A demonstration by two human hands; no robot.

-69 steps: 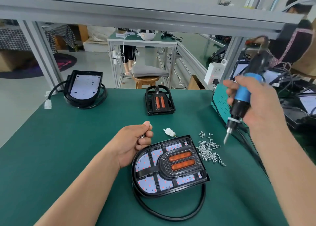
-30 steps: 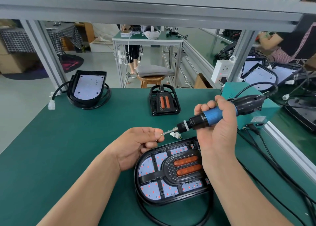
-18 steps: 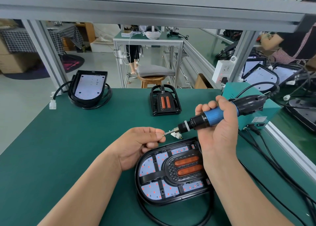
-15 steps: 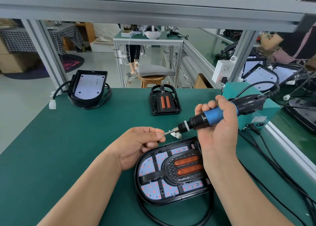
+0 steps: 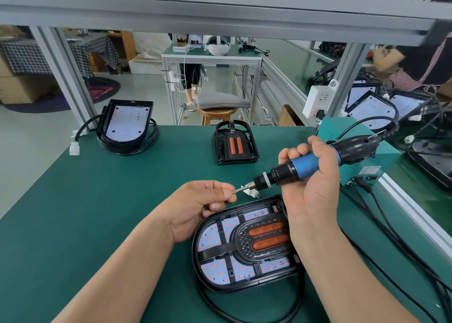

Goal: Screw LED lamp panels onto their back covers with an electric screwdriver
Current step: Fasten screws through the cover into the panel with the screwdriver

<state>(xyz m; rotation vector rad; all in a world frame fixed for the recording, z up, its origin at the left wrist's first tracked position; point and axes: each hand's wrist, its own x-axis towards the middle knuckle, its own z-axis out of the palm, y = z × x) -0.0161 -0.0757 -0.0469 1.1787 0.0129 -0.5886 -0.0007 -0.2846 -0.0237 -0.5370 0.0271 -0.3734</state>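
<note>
Gripping the electric screwdriver (image 5: 303, 167) near-horizontally, the right hand (image 5: 315, 193) sets its bit against a screw (image 5: 235, 191) pinched by the left hand (image 5: 195, 207), above the LED lamp panel (image 5: 220, 237).

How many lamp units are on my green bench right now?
3: the near lamp in front of you, the far-left lamp with its white panel up, the far-centre lamp. Neighbouring lamps lie off your bench at right, partly hidden.

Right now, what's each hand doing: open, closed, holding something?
Left hand: closed, pinching what looks like a screw at the bit tip.
Right hand: closed around the electric screwdriver.
</note>
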